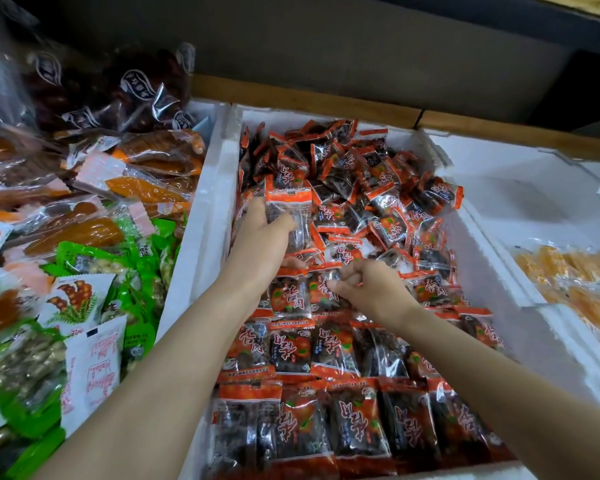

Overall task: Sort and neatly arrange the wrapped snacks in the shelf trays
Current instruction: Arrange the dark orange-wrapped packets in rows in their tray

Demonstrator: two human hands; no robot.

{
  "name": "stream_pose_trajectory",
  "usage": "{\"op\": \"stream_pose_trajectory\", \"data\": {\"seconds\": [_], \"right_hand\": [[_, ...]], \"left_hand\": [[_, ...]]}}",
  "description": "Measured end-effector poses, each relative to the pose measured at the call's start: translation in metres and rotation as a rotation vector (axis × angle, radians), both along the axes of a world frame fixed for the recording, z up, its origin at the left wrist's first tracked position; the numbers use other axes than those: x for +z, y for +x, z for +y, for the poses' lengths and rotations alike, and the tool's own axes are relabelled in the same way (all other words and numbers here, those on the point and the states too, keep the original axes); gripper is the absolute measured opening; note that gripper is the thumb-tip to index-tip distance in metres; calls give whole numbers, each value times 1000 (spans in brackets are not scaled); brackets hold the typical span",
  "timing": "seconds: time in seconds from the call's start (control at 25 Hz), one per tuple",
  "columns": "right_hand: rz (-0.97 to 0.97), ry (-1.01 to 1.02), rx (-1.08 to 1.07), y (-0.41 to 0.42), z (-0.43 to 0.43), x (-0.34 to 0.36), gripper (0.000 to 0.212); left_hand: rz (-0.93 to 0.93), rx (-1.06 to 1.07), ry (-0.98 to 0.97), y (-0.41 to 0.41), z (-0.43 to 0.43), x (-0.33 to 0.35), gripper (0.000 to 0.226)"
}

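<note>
Shelf [326, 102] under a dark wall [326, 46]. The left grip [257, 237] closes round one orange-edged packet [288, 209], held upright above the middle tray [219, 174]. The right grip [364, 285], fingers curled, rests on the rows [326, 410] laid flat at the tray's front; whether it pinches a packet cannot be told. A loose heap [361, 168] fills the back. Mixed snacks [84, 237] lie left, yellow packs [575, 278] right.

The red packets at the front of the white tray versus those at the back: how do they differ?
The front packets lie flat in neat rows; the back packets sit in a loose heap. The front packets line up squarely; the back packets tilt every way. Both share the red-edged wrapper.
</note>
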State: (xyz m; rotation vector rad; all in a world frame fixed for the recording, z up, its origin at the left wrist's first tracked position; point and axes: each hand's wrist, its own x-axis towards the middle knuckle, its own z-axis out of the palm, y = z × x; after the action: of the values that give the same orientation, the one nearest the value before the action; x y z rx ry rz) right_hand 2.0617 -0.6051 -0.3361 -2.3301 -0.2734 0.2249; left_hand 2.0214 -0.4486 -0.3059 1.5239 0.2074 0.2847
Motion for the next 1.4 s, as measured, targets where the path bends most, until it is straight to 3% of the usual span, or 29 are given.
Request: {"op": "stream_pose_trajectory", "data": {"seconds": [0.16,0.24,0.32,0.4,0.52,0.64,0.76,0.88,1.04,1.16,1.28,1.36,1.4], "right_hand": [[-149,3,-52,-3,0,6,33],[-171,205,-52,-11,-1,21,25],[-63,460,0,-21,-3,37,22],[1,544,79,-29,-8,46,18],[-287,434,55,-34,-17,50,4],[-676,203,170,-33,-25,44,10],[-813,-36,456,-33,-31,30,12],[-704,-63,501,-35,-40,28,25],[-666,38,219,-43,-44,33,39],[-424,64,117,-41,-41,41,46],[-37,392,42,-34,-36,41,37],[15,439,25,-26,-38,38,26],[2,426,16,-20,-41,36,22]], "left_hand": [[-17,-106,40,-3,-1,-2,28],[-54,-188,104,-6,-4,-2,22],[-96,-262,201,-8,-7,-2,28],[-134,-283,306,-10,-11,-2,30],[-88,-233,391,-10,-17,-5,24],[131,-403,19,-11,-19,-2,56],[98,-448,-123,-15,-20,1,30],[22,-294,-15,-10,-17,-5,37],[-92,-298,188,-11,-16,-7,39],[-155,-341,417,-13,-19,-10,37],[-169,-259,436,-12,-24,-15,29],[-172,-189,531,-14,-30,-20,23],[-170,-168,696,-15,-33,-23,23]]}}
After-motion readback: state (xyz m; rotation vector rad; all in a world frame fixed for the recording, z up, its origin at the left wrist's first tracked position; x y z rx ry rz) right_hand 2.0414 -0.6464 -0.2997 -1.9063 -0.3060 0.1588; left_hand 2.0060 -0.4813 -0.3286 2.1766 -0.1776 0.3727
